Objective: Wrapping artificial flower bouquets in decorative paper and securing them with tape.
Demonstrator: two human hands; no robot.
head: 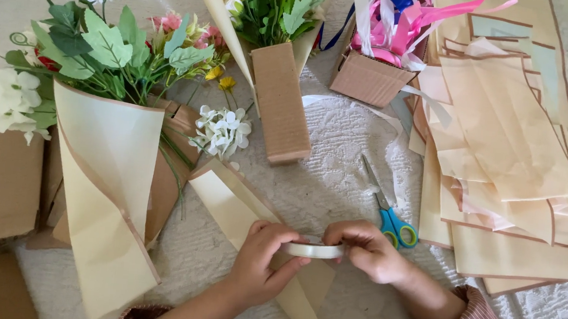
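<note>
While both hands grip the roll of clear tape (312, 250) above the cream paper sheet (237, 210), left hand (261, 261) clasping, right hand (365, 249) pinching its rim, the free end is best found by nail and peeled slowly

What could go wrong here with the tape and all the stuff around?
The tape roll, pinched between the left hand and right hand, may stick to the cream paper cone beneath and tear it. The scissors lie just beyond the right hand; a careless reach might meet their blades.
</note>
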